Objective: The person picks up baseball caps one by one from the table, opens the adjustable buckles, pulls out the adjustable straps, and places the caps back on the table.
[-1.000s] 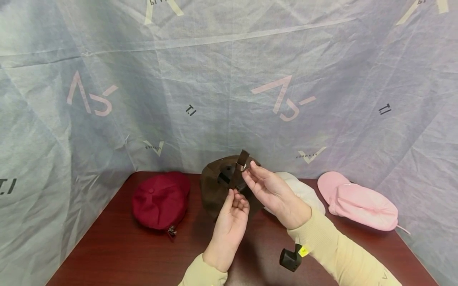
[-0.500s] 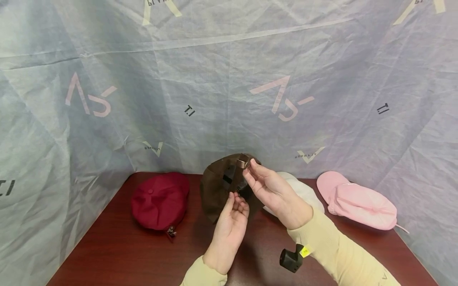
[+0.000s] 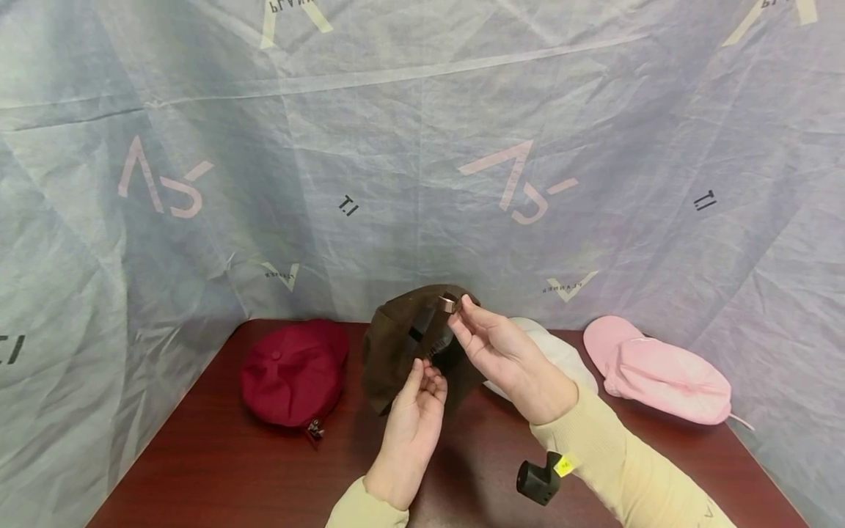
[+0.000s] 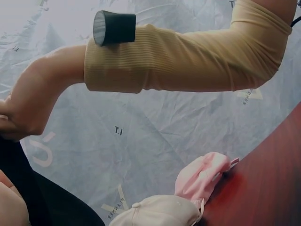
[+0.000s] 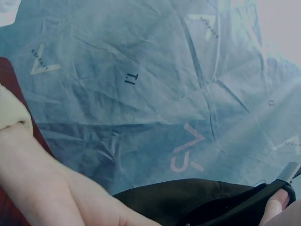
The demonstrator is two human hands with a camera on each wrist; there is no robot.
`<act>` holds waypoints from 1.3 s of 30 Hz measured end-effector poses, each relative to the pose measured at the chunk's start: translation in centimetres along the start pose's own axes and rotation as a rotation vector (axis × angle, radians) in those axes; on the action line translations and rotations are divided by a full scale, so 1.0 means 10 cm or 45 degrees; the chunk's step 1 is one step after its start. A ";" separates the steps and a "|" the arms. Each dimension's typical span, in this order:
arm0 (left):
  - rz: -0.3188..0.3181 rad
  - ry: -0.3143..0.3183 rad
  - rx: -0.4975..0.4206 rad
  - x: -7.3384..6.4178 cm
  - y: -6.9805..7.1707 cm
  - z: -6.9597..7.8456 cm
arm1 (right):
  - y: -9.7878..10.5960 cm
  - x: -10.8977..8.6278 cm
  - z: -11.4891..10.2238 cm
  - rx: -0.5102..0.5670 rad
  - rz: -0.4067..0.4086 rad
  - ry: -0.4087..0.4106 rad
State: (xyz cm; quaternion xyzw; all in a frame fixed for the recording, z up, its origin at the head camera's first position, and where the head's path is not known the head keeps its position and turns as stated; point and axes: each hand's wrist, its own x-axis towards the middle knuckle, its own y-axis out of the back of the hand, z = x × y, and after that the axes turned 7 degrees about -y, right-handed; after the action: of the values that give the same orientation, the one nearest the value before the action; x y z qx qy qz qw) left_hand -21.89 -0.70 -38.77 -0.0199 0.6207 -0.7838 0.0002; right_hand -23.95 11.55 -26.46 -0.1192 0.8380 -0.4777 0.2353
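Observation:
A brown cap point(image 3: 389, 348) is held up over the table between my hands, its back opening and adjusting strap point(image 3: 432, 330) facing me. My left hand point(image 3: 411, 436) pinches the strap at its lower end with thumb and fingers. At the upper end, my right hand point(image 3: 505, 359) pinches the strap beside a shiny metal buckle point(image 3: 447, 304). The right wrist view shows a right-hand fingertip point(image 5: 277, 202) just under the buckle point(image 5: 288, 172). In the left wrist view the cap point(image 4: 61, 202) appears as a dark shape below the right hand point(image 4: 35, 103).
On the reddish-brown table point(image 3: 218, 469) a dark red cap point(image 3: 293, 374) lies to the left. A white cap point(image 3: 571, 359), partly hidden by my right hand, and a pink cap point(image 3: 667, 378) lie to the right. Grey printed cloth point(image 3: 422, 183) hangs behind.
My left hand has shifted slightly left and down along with the strap's lower end. The strap's free end no longer sticks up above the buckle, which now faces me. The right hand stays nearly still.

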 end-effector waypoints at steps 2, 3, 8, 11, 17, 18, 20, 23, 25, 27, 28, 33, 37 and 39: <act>0.005 -0.001 0.015 0.00 0.01 0.01 | -0.01 -0.01 0.00 0.004 0.005 0.004; 0.003 -0.001 0.020 -0.01 0.02 0.01 | -0.02 -0.01 0.01 0.006 0.006 0.004; 0.003 -0.030 0.063 -0.01 0.05 0.02 | -0.05 -0.02 0.01 0.015 0.015 -0.008; 0.025 -0.054 0.101 -0.01 0.09 0.03 | -0.07 -0.03 -0.01 0.020 0.008 0.003; 0.003 -0.066 0.162 0.00 0.14 0.05 | -0.11 -0.06 -0.04 -0.050 -0.024 0.051; -0.007 -0.065 0.167 0.00 0.14 0.05 | -0.11 -0.06 -0.04 -0.053 -0.030 0.045; -0.021 -0.055 0.182 -0.02 0.14 0.06 | -0.11 -0.05 -0.05 -0.047 -0.020 0.036; -0.053 -0.032 0.203 -0.05 0.13 0.08 | -0.11 -0.03 -0.05 -0.025 0.025 0.024; -0.082 -0.004 0.203 -0.08 0.13 0.09 | -0.12 -0.02 -0.05 -0.031 0.063 0.023; -0.106 0.032 0.181 -0.12 0.13 0.11 | -0.12 -0.01 -0.04 -0.051 0.085 0.028; -0.118 0.056 0.170 -0.14 0.13 0.12 | -0.12 -0.01 -0.04 -0.059 0.081 0.032; -0.145 0.207 0.172 -0.27 0.13 0.18 | -0.11 -0.05 -0.05 -0.024 -0.011 0.012; -0.131 0.321 0.247 -0.39 0.17 0.23 | -0.13 -0.06 -0.06 -0.016 -0.062 0.008; -0.114 0.387 0.281 -0.44 0.22 0.25 | -0.14 -0.07 -0.06 -0.016 -0.063 0.013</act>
State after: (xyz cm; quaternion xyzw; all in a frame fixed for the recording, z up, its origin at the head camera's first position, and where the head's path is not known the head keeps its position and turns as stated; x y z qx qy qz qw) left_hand -17.49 -3.56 -40.42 0.0712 0.5223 -0.8403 -0.1263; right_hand -23.74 11.59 -24.81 -0.1391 0.8390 -0.4786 0.2184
